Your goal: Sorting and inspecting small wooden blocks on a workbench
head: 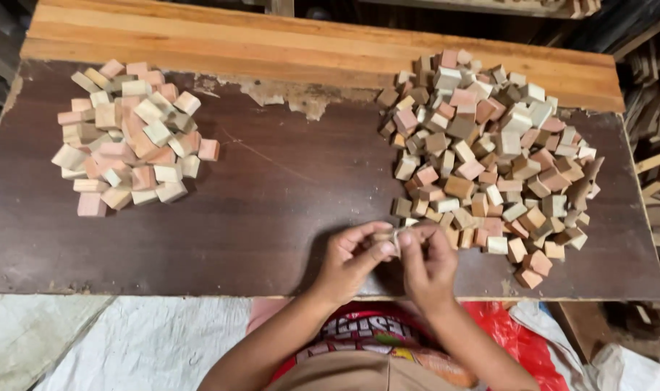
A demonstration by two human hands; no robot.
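My left hand (350,259) and my right hand (429,262) meet over the near edge of a dark brown board (279,203). Together they pinch a small pale wooden block (390,237) between fingertips, mostly hidden by the fingers. Just right of my hands spreads a large heap of small wooden blocks (489,156), tan, pink and brown. A smaller heap of similar blocks (131,137) lies at the board's far left, well away from both hands.
A lighter wooden plank (301,43) runs along the far side of the board. White sheeting (127,340) and a red bag (518,340) lie below the near edge. Stacked timber (656,145) stands at the right.
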